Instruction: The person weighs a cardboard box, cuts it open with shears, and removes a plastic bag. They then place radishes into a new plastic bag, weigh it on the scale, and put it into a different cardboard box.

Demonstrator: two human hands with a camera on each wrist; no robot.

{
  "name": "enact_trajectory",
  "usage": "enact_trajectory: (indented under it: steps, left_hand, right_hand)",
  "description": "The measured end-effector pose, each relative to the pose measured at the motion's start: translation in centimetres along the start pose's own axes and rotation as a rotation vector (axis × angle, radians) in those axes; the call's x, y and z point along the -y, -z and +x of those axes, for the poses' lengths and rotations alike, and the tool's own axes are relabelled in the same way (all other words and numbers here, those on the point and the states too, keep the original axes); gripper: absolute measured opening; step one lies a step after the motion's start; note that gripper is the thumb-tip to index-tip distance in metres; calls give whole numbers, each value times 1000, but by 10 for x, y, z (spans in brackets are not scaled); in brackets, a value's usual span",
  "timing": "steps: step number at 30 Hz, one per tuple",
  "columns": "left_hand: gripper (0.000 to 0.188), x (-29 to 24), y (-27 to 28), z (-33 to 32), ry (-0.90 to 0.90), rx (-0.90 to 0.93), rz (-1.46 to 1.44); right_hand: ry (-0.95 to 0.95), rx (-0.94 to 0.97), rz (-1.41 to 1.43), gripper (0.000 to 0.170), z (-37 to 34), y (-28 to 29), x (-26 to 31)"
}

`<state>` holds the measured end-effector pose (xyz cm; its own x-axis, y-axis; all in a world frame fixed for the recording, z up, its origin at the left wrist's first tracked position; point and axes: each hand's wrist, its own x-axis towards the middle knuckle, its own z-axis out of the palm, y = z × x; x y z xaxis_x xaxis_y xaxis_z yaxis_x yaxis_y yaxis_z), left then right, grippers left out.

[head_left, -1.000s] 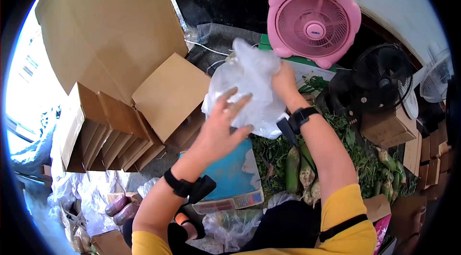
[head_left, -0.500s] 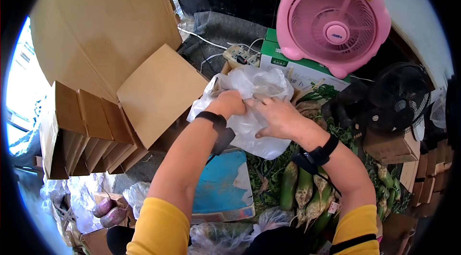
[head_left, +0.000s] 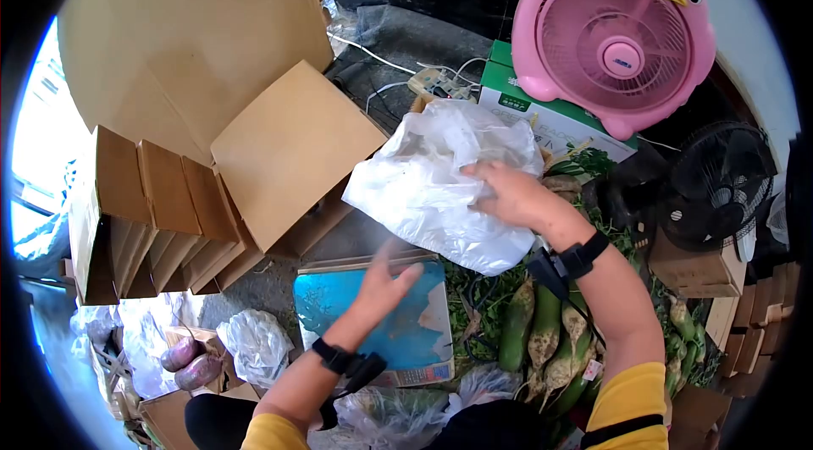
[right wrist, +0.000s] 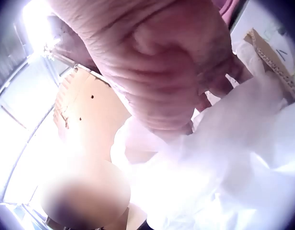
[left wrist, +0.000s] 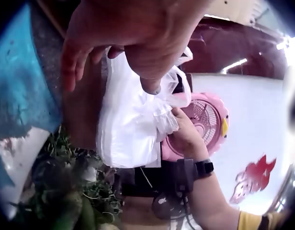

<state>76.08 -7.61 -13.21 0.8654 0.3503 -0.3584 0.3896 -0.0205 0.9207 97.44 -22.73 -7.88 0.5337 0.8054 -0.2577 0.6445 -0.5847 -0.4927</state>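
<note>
A crumpled white plastic bag (head_left: 432,204) lies beyond the scale, spread over what is under it. My right hand (head_left: 521,196) grips the bag near its right side; in the left wrist view, gathered plastic bunches at the fingers of that right hand (left wrist: 186,132). In the right wrist view, the fingers curl into the white plastic. My left hand (head_left: 377,293), blurred, is over the blue-topped scale (head_left: 423,306) with thumb spread and nothing held. The left wrist view shows those fingers hanging loosely in front of the bag (left wrist: 128,124).
Folded cardboard boxes (head_left: 174,196) stand at the left, beside a large cardboard flap (head_left: 292,145). Green radishes (head_left: 517,327) and leafy greens lie right of the scale. A pink fan (head_left: 622,52) sits on a green-and-white box (head_left: 559,115); a black fan (head_left: 720,187) is farther right.
My left hand has left the bag and drawn back toward me over the scale. My right hand stays at the bag, which has spread wider and lower toward the scale.
</note>
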Motion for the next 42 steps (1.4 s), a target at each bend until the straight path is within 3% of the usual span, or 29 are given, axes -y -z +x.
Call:
enact_trajectory:
  steps: [1,3,5,6,8,11,14,16,17,18,19,21,22,23,25,28,31,33,37,40,42]
  left_hand:
    - [48,3,-7,5,3,-2,-3]
    - [57,3,-19,23,208,126,-404]
    - [51,-4,-31,29,193,100,-454]
    - [49,-2,-34,32,223,95,-488]
    - [41,1,-37,35,265,64,-502]
    - [39,4,-34,27,282,76,-446]
    - [40,11,-17,9,265,91,-389]
    - [35,20,3,-8,237,113,-284]
    - [32,23,16,-17,252,94,-266]
    - [30,23,30,-29,230,72,-237]
    - [29,24,46,-41,189,23,-208]
    - [28,14,79,-65,191,-112,-208]
    - [26,14,94,-76,177,-191,-244]
    - [24,14,110,-87,153,-270,-235]
    - [23,12,131,-108,147,-411,-279]
    - [22,20,141,-146,195,-483,-227]
    - [24,45,125,-185,315,-350,-160]
    - [26,90,108,-209,189,-159,294]
    - [41,159,65,-257,273,390,663]
    - [71,187,40,-283,382,416,790]
    - [71,191,33,-296,295,459,916]
  right_hand:
    - [72,-68,20,56,6,-3,-8]
    - [144,-136,36,52,22,-4,-17]
    - [-192,138,-87,47,43,0,-21]
    - [-187,137,-88,47,54,-3,-29]
    - [-229,434,-169,47,71,-5,-46]
    - [-346,471,-402,44,73,-8,-45]
    - [-353,575,-427,45,86,-19,-58]
    - [-279,490,-465,46,89,-32,-98]
    - [-479,355,-238,45,67,-3,-44]
    - [-416,260,-274,43,67,-9,-61]
    - [-395,209,202,37,58,-2,-51]
    - [-110,26,-35,36,46,17,-48]
    - [-74,32,15,36,28,34,-20]
    - [-74,-141,122,33,10,35,-5]
    - [-106,-78,442,30,-10,50,11]
    - [5,-103,459,30,-43,46,56]
    - [148,88,347,29,-71,27,110]
    - [226,144,304,29,-80,4,140]
    - [351,322,138,29,-91,-57,184]
    - [389,474,35,25,-106,-110,214]
    - [392,569,89,23,-120,-153,222]
